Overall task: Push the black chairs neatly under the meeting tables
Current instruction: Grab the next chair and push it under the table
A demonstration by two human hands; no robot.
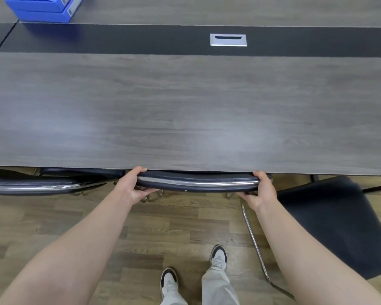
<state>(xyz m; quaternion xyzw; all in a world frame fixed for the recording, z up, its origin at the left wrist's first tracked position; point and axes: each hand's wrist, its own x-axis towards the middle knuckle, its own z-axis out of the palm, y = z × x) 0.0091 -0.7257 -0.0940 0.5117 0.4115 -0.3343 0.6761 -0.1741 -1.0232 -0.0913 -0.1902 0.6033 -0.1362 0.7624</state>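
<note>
A black chair with a chrome frame stands right in front of me; only the top of its backrest (196, 182) shows, pressed up against the front edge of the grey wood meeting table (185, 119). Its seat is hidden under the tabletop. My left hand (133, 183) grips the backrest's left end and my right hand (262, 189) grips its right end. A second black chair (31, 186) on the left sits tucked against the table edge. A third black chair (339, 225) on the right stands out from the table, turned at an angle, its seat fully in view.
Blue file boxes (44, 7) lie at the table's far left. A silver cable port (228, 40) sits in the table's dark centre strip. The third chair's chrome leg (257, 249) runs along the wood floor near my right foot (218, 256).
</note>
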